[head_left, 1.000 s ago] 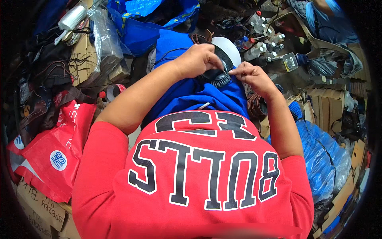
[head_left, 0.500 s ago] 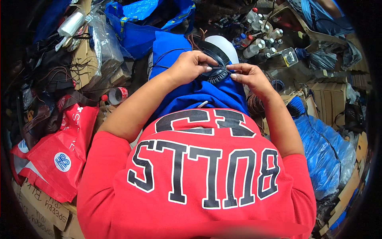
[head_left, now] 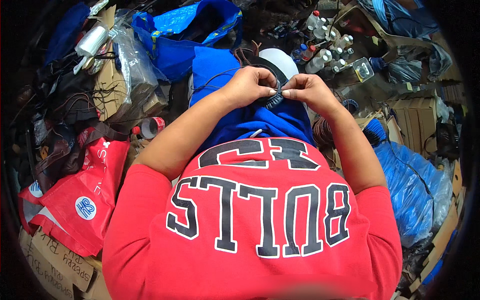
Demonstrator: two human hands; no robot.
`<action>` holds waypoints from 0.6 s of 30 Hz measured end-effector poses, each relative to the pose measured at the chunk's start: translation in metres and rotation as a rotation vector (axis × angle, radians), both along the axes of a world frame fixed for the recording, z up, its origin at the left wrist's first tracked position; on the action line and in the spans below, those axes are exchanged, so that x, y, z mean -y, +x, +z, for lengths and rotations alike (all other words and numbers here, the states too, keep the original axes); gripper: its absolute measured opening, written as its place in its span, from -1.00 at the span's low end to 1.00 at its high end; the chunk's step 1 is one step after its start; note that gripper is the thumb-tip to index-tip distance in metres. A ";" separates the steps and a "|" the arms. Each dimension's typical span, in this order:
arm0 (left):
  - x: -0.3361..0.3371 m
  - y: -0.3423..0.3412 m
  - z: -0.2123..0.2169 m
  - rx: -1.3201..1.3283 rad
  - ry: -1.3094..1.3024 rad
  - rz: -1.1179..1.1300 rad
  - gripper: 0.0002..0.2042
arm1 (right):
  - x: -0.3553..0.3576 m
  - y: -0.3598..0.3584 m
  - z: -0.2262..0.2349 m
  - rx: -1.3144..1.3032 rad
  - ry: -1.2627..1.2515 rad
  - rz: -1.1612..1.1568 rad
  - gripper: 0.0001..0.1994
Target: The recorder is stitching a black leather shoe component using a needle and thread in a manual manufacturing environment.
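On my blue-clad lap rests a black rounded piece with a ridged edge; its exact kind is mostly hidden by my hands. My left hand pinches at its near edge, thumb and forefinger closed on a thin dark cord that loops out over my left thigh. Facing it, my right hand is also closed in a pinch, its fingertips nearly touching the left ones on the same cord. The short stretch between the fingertips is too small to see well.
Several bottles stand beyond my right knee. A large blue bag lies ahead on the left, and a red bag nearer on that side. Blue plastic wrap and cardboard boxes are at the right.
My hands have come closer together over the black piece. The right fingers have curled from a looser pose into a tight pinch, and the view has shifted slightly.
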State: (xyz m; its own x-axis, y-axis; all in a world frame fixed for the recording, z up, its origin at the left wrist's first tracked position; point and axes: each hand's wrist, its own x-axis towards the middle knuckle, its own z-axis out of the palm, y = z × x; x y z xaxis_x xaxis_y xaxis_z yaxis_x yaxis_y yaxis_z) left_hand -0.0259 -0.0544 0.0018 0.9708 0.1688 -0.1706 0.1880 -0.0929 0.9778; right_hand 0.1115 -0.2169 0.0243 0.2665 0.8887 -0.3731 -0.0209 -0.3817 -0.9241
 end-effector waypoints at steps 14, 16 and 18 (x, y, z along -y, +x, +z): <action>-0.016 -0.034 0.004 0.172 0.287 0.301 -0.90 | 0.005 0.002 -0.015 -0.072 0.061 -0.048 -0.88; -0.012 -0.031 0.036 0.247 0.380 0.190 -0.90 | 0.005 0.003 -0.015 -0.107 0.047 -0.057 -0.86; -0.020 -0.006 0.050 0.427 0.612 0.200 -0.87 | 0.001 0.003 -0.014 -0.110 0.045 -0.040 -0.87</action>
